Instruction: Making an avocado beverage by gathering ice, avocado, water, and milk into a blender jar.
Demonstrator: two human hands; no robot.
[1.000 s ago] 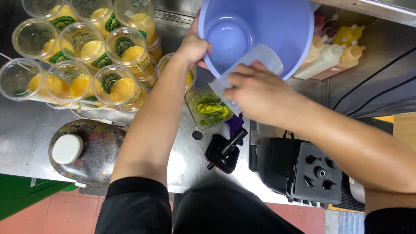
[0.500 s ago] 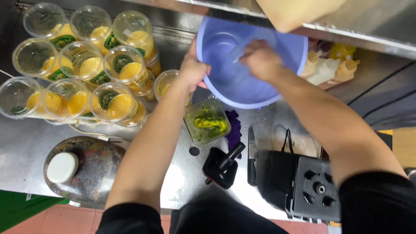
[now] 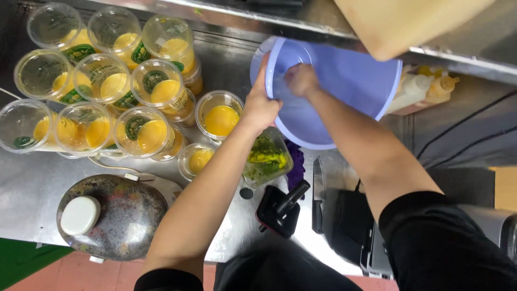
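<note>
In the head view, a lilac plastic bowl point(image 3: 344, 91) is held tilted over the steel counter point(image 3: 32, 183), its opening turned towards the left hand. The rim of the bowl is gripped by the left hand point(image 3: 260, 105), with the fingers curled over the edge. The right hand point(image 3: 300, 80) is placed inside the bowl, closed into a loose fist against the inner wall; whether anything is held in it cannot be told. Directly below the left hand, a clear square container point(image 3: 267, 159) with green and yellow contents is seen on the counter. To the left of the left hand, a cluster of clear cups point(image 3: 116, 86) with yellow filling is set out. Below the left forearm, a domed pot lid point(image 3: 110, 215) with a white knob is found. Beyond the right forearm, squeeze bottles point(image 3: 425, 89) are lined up.
</note>
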